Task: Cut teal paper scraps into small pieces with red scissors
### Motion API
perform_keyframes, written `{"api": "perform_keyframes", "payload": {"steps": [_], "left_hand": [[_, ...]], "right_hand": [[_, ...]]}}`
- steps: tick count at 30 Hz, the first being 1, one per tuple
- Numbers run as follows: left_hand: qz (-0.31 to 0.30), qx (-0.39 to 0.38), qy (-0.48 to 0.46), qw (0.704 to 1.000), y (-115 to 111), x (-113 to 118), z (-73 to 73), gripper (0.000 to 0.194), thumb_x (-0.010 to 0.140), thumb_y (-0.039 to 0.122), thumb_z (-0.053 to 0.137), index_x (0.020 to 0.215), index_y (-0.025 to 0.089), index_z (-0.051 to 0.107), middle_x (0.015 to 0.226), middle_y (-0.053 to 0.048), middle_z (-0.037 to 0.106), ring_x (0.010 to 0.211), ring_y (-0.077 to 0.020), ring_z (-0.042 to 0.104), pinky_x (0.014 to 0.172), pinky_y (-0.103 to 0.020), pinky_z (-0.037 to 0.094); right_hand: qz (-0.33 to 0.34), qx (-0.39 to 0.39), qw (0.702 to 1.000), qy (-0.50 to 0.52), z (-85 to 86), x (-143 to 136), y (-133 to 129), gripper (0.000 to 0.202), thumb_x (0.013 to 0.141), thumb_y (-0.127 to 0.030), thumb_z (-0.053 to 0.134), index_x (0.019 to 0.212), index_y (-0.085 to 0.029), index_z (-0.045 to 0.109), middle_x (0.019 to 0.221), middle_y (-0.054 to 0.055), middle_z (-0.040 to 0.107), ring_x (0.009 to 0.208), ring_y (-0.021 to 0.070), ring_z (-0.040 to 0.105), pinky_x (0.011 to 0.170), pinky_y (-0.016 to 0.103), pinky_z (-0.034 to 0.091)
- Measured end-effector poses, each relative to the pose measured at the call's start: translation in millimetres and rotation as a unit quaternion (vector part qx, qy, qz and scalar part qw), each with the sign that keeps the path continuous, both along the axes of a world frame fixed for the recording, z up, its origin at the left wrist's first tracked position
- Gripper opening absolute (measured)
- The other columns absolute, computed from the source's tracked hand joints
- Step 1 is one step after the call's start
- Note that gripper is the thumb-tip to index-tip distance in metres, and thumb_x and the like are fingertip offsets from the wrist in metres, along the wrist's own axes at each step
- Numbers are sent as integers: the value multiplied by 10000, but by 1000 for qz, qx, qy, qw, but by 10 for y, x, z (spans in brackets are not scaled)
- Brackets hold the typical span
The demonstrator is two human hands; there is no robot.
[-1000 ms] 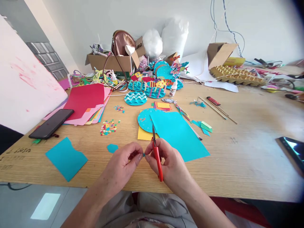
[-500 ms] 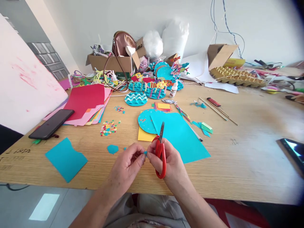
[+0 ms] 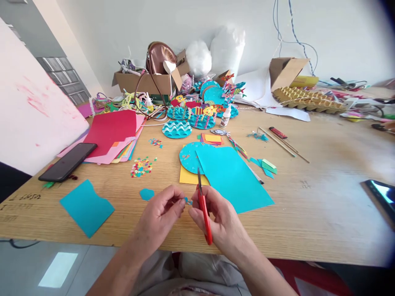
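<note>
In the head view, the red-handled scissors (image 3: pixel 203 209) have swung since 0.5 s ago, tips now towards 11 o'clock. The right hand (image 3: pixel 220 213) has its grip around this 1 pair; the left hand (image 3: pixel 163 209) has a narrow grip, pinching 1 tiny blue paper scrap (image 3: pixel 186 200) between the hands. From there, the worktop (image 3: pixel 296 222) carries 2 thin sticks (image 3: pixel 279 144) at 2 o'clock and 1 black smartphone (image 3: pixel 68 162) near 10 o'clock. At 2 o'clock, 1 large blue sheet (image 3: pixel 236 181) partly covers 1 round blue disc (image 3: pixel 189 158), 12 o'clock, over 1 yellow sheet (image 3: pixel 189 176).
</note>
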State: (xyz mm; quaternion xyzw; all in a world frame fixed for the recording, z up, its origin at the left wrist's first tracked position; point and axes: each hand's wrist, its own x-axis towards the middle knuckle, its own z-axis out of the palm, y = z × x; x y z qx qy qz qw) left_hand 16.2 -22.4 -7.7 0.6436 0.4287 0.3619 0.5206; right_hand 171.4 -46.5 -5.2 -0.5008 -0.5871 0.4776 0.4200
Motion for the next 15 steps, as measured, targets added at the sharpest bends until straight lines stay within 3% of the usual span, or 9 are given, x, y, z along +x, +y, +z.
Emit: {"api": "perform_keyframes", "payload": {"steps": [6, 15], "left_hand": [[-36, -83, -125, 988, 14, -113, 48, 148, 858, 223, 503, 726, 185, 558, 662, 26, 527, 646, -113, 480, 608, -219, 403], [-64, -120, -145, 980, 46, -94, 65, 110, 849, 218, 531, 756, 172, 568, 664, 31, 566, 628, -97, 523, 610, -217, 421]], "right_hand": [[96, -10, 983, -156, 85, 180, -121, 229, 881, -294, 421, 671, -212, 378, 606, -45, 397, 556, 114, 341, 494, 246, 262], [135, -58, 976, -162, 132, 210, -135, 243, 872, -251, 430, 646, -210, 350, 589, -63, 362, 546, 99, 299, 477, 229, 252]]}}
